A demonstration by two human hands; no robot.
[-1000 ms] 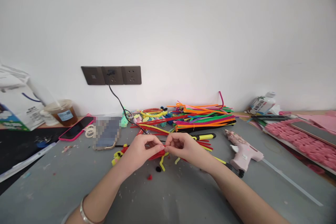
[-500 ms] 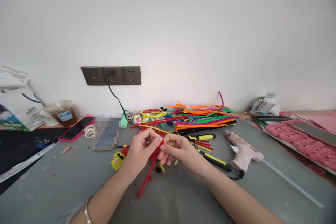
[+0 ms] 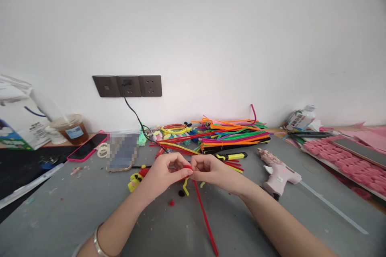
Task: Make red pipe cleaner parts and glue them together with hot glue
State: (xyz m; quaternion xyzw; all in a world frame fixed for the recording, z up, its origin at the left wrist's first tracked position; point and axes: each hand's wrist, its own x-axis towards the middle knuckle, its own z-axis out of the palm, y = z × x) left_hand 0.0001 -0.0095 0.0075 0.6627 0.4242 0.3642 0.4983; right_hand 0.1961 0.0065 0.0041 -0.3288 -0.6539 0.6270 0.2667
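Fingertips of my left hand [image 3: 171,172] and my right hand [image 3: 208,172] meet at the middle of the table, both pinching a red pipe cleaner [image 3: 205,219]. Its long end hangs down toward the front edge; the part between the fingers is mostly hidden. Behind my left wrist lies a yellow and red fuzzy piece [image 3: 135,181]. Just below the fingers are a bent yellow-green piece [image 3: 185,188], a black pompom [image 3: 181,193] and a small red bit [image 3: 171,202].
Bundled pipe cleaners [image 3: 235,136] lie by the wall, with a yellow-black cutter [image 3: 232,156] before them. A pink glue gun [image 3: 279,178] is at right. Phone [image 3: 87,147], drink cup [image 3: 72,130] and blurred device [image 3: 123,150] stand left. A bottle [image 3: 301,118] is back right.
The free end of the red pipe cleaner has swung from lower left to lower right. My right hand has shifted slightly, and now covers the lower yellow-black tool.
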